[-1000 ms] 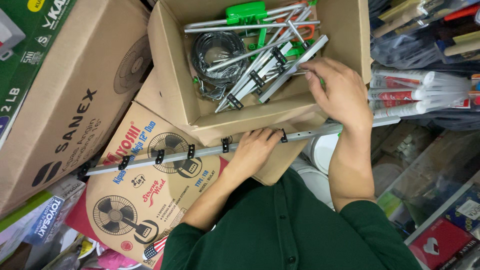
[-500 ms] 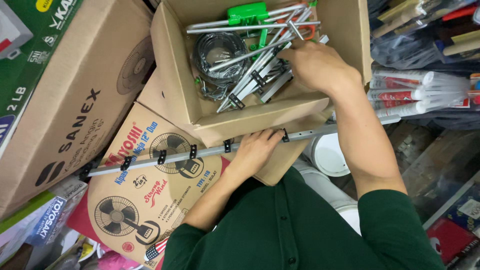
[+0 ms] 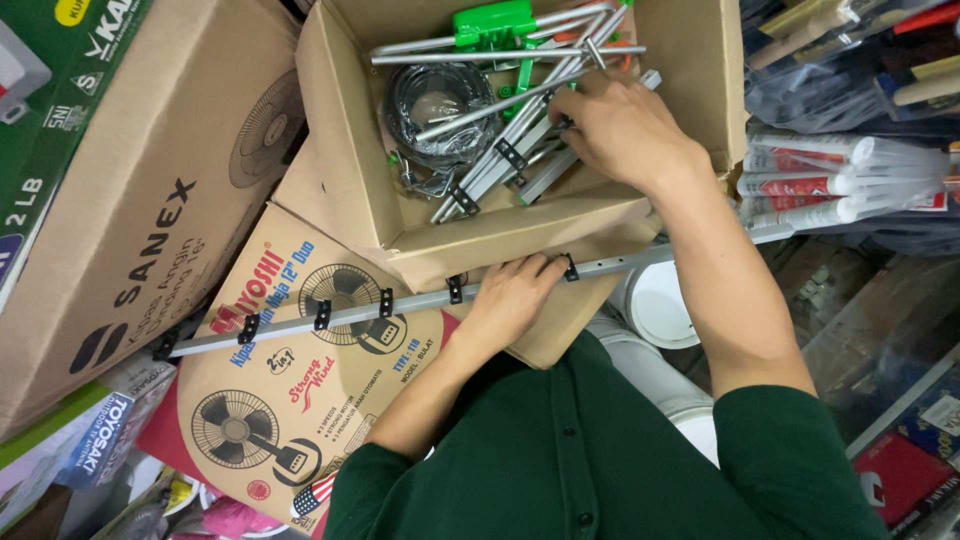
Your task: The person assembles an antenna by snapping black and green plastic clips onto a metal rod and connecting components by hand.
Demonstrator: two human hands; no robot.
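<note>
Right hand (image 3: 625,125) deeper in box (image 3: 345,170) | left hand (image 3: 515,295) grips rail (image 3: 340,315)

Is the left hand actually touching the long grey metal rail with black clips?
Touching. The head view shows the left hand wrapped over the long grey metal rail with black clips, its fingers curling across the bar with no gap.

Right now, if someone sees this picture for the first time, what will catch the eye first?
Probably the open box at top centre, full of grey metal bars, with a bright green part and a dark cable coil. The right hand reaches into it onto the bars. Below it, the left hand grips a long grey rail with black clips, lying across a fan carton.
</note>
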